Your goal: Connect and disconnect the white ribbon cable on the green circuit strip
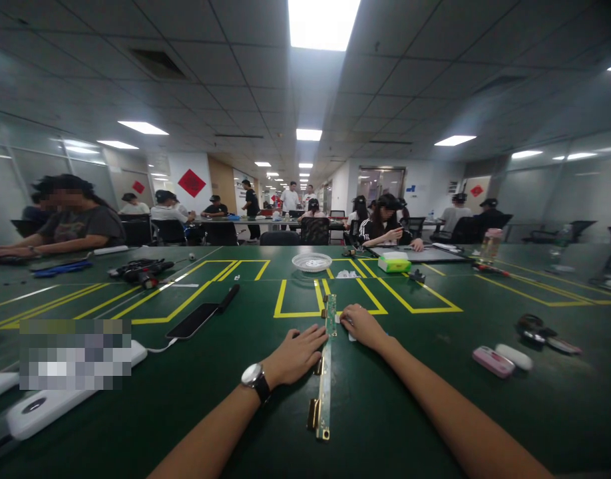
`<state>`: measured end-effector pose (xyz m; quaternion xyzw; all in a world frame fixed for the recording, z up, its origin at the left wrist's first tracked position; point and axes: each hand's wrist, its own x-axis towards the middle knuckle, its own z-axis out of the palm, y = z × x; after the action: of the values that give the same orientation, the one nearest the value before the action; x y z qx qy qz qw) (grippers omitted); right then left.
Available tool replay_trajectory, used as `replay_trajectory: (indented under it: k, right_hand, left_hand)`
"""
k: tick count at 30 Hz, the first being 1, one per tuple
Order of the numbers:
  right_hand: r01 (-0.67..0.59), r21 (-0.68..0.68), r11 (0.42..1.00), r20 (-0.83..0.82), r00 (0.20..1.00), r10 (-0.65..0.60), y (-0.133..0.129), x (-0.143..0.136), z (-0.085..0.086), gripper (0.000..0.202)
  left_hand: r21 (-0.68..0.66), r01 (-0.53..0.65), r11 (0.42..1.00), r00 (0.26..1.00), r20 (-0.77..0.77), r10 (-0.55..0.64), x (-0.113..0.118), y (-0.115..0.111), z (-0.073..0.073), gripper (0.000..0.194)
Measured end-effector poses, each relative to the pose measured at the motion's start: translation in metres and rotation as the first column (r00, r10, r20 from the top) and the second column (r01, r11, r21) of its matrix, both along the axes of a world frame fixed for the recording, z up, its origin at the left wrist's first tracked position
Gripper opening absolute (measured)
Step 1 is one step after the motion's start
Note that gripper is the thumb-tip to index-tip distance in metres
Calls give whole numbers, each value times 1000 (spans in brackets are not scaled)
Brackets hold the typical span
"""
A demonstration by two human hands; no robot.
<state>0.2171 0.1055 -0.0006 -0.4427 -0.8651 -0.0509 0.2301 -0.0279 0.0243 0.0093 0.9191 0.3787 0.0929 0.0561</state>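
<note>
Steadying step, seemingly: left hand (295, 354) spread flat, fingertips at circuit board (326, 376); right hand (361, 324) curled beside board, grip unclear. Next move calls for still board.

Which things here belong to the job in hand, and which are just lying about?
In hand:
- long circuit board, left hand against it, right hand beside its far end

Apparently just lying about:
- dark phone
- round white basket
- green-and-white pack
- pink case
</note>
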Motion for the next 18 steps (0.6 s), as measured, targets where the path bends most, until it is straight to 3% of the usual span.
replay_trajectory:
  k: [12, 18]
  right_hand:
    - [103, -5, 995, 50, 993, -103, -3, 16, 6, 19]
    - [328, -34, 944, 53, 944, -326, 0, 41, 8, 19]
  left_hand:
    - [-6, -8, 1000, 999, -42, 8, 3, 5, -6, 49]
    - [-26, -17, 1000, 999, -32, 16, 2, 3, -6, 49]
